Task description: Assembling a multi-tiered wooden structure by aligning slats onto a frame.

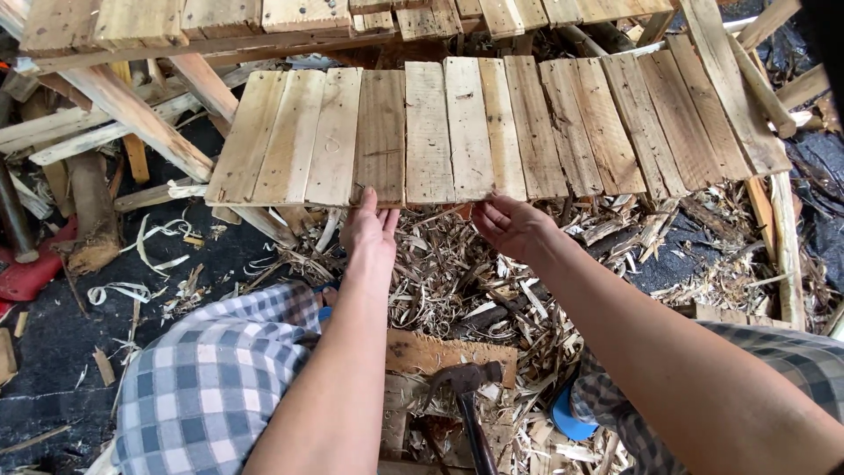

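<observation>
A panel of several pale wooden slats (492, 132) lies side by side in front of me, raised above the ground. My left hand (369, 230) touches the near edge of a darker slat (380, 132) with its fingers flat. My right hand (512, 226) grips the panel's near edge by a light slat (466, 127), fingers curled under it. A hammer (466, 387) with a dark head rests on a board between my knees.
Wood shavings and chips (475, 273) cover the ground under the panel. Loose planks and beams (132, 114) pile up at the left and back, round poles (782, 229) at the right. My knees in checked cloth (207, 387) sit low in view. A red object (26, 273) lies far left.
</observation>
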